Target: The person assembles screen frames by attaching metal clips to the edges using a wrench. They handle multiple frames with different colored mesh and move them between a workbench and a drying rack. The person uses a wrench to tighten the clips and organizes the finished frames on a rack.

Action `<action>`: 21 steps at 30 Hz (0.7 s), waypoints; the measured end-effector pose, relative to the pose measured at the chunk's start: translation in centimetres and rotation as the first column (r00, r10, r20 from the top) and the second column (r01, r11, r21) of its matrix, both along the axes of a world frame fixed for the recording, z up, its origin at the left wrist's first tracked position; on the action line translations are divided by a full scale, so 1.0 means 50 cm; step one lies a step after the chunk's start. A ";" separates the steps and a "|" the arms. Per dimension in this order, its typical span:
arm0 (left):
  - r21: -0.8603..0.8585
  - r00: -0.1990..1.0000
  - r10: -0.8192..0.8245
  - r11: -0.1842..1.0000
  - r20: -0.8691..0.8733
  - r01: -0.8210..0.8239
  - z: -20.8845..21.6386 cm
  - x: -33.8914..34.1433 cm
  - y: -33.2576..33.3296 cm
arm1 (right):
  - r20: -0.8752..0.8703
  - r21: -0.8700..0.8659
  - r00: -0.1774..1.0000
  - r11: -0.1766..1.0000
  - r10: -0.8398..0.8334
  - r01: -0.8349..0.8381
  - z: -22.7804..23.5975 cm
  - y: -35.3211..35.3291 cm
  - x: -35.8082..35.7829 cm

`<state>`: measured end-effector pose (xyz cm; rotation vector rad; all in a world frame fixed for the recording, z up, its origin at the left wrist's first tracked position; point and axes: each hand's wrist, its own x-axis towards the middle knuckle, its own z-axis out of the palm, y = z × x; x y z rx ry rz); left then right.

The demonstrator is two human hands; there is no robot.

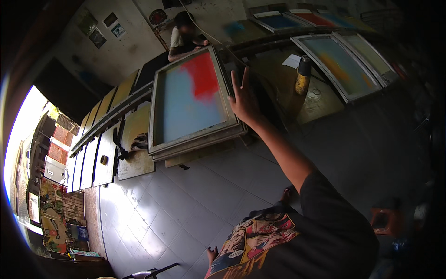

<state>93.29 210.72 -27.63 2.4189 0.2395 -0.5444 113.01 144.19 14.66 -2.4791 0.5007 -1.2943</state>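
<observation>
A screen-printing frame with pale blue mesh and a large red patch lies tilted in front of me, with another frame edge beneath it. My right hand is stretched out at the frame's right side. Two of its fingers point up and apart, and nothing shows in it; whether it touches the frame I cannot tell. Low down beside my dark printed T-shirt hangs my left hand. Its few visible fingers are apart and hold nothing that I can see; the shirt hides the rest.
Across the frame a person leans at its far edge. A yellow bottle with a black top stands on the table at right, near more frames. Leftward runs a row of boards, one bearing a tape roll. Grey floor tiles lie below.
</observation>
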 end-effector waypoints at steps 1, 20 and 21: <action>0.052 0.979 -0.011 0.999 0.202 0.000 0.040 -0.020 -0.043 | 0.090 -0.063 0.996 0.998 0.026 -0.021 0.040 0.009 -0.070; -0.253 0.729 -0.546 0.838 -0.412 0.484 0.114 -0.010 -0.889 | -0.830 0.491 0.508 0.733 0.230 0.470 -0.451 -0.114 -1.352; -0.320 0.663 -0.664 0.747 -0.346 0.582 0.117 -0.059 -0.966 | -0.775 0.629 0.528 0.506 0.347 0.591 -0.446 -0.100 -1.358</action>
